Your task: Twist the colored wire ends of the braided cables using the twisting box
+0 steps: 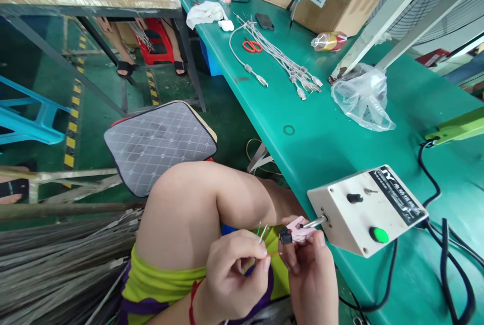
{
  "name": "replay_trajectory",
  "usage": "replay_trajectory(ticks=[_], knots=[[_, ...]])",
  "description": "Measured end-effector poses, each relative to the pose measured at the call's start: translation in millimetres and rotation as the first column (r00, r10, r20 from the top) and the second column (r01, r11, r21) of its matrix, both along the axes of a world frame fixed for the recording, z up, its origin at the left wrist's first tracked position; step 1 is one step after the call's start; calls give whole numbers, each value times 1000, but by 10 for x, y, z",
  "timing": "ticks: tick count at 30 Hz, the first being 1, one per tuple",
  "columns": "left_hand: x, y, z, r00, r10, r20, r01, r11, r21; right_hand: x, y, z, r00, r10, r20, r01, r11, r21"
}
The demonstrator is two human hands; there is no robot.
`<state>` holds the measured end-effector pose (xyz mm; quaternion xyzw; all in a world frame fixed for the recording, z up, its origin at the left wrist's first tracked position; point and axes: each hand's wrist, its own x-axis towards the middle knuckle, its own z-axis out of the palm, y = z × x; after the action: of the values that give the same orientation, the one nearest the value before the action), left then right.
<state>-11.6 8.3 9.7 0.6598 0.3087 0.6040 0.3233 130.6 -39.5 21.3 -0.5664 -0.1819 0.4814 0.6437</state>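
Observation:
My left hand (237,274), with a red cord on its wrist, is closed in a pinch. Thin wires (263,234) with green, white and orange ends stick out from between its thumb and forefinger. Just to the right, my right hand (312,269) grips a small pink plastic clip (300,230) with a black piece on its left end. That clip sits at the tip of a metal shaft (316,221), which comes out of a white machine box (366,209) with a green button and a black knob. The wire ends are close to the clip, apart from its black piece.
On the green table (302,153) lie several white USB cables (287,62), orange-handled scissors (252,46), a phone (264,21), a bottle (328,41) and a plastic bag (365,98). A bundle of grey cables (56,264) is at lower left. Behind stands a cushioned stool (162,133).

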Motion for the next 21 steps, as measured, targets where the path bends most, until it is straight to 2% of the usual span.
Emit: replay_trajectory(ticks=[3, 7, 18, 21], knots=[[22, 23, -34, 1000, 1, 22, 0, 999, -48, -25, 40, 54, 992, -16, -129, 19, 1000, 20], [76, 35, -78, 999, -8, 44, 12, 996, -85, -75, 50, 74, 977, -8, -214, 25, 997, 77], [140, 60, -86, 999, -34, 17, 35, 997, -74, -74, 50, -2, 973, -28, -229, 45, 996, 72], [140, 62, -97, 998, -56, 27, 57, 997, -59, -44, -20, -39, 986, 22, -163, -12, 998, 58]])
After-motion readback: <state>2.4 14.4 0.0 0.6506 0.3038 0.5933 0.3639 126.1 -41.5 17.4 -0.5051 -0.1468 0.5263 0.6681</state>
